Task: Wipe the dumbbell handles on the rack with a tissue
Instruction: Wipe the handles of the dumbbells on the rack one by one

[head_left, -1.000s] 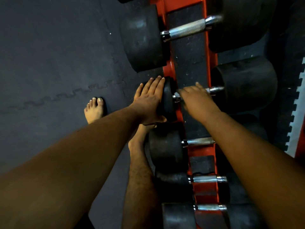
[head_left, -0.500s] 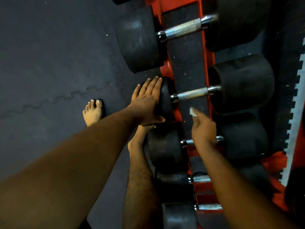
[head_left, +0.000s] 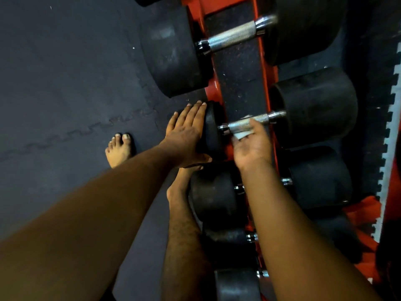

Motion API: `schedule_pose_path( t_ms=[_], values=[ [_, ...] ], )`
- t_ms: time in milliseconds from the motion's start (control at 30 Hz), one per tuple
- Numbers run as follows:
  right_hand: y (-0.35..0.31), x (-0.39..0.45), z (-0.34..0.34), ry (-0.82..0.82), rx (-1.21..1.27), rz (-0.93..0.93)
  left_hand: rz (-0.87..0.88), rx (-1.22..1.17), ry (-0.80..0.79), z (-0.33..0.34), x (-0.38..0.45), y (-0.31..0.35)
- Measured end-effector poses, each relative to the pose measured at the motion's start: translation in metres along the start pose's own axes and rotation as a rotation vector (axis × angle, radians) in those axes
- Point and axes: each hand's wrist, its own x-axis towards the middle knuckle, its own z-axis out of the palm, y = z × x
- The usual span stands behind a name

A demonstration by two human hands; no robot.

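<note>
Underneath, right hand (head_left: 251,144) cups tissue (head_left: 243,134) (white) against dumbbell handle (head_left: 249,122).

- Left hand (head_left: 186,135): bare, no glove, ring or watch; forearm unsleeved.
- Right hand (head_left: 251,146): bare, wrist unadorned; forearm unsleeved.
- Foot (head_left: 119,149), left of the left hand: unshod, pale toenails.

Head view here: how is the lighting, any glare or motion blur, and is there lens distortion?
Head view: dim overall, black weights losing detail; bright glare on the chrome handle; right hand and tissue slightly motion-blurred, left hand sharp; wide-angle stretch enlarges the forearms near the bottom edge.
</note>
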Motion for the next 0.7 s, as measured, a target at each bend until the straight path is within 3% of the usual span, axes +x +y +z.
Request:
schedule_pose_path(
  t_ms=[67, 233, 367, 467, 600, 700],
  values=[
    [-0.008, 0.005, 0.001, 0.018, 0.141, -0.050, 0.001, 0.000, 0.005, 0.000, -0.001, -0.001],
    [0.014, -0.009, 0.004, 0.007, -0.130, 0.077, -0.003, 0.002, -0.013, -0.002, -0.001, 0.001],
    [-0.015, -0.008, 0.011, 0.114, 0.159, -0.104, -0.005, 0.006, -0.009, 0.000, 0.000, -0.001],
    [-0.021, -0.007, 0.018, 0.198, 0.059, -0.110, 0.000, 0.001, -0.005, 0.000, 0.000, -0.001],
    [-0.033, -0.001, 0.020, 0.080, 0.065, -0.038, 0.006, -0.013, -0.016, -0.002, -0.001, 0.000],
    [-0.032, -0.008, 0.016, 0.080, 0.115, -0.090, 0.006, -0.021, -0.014, -0.004, -0.001, 0.000]
  ],
)
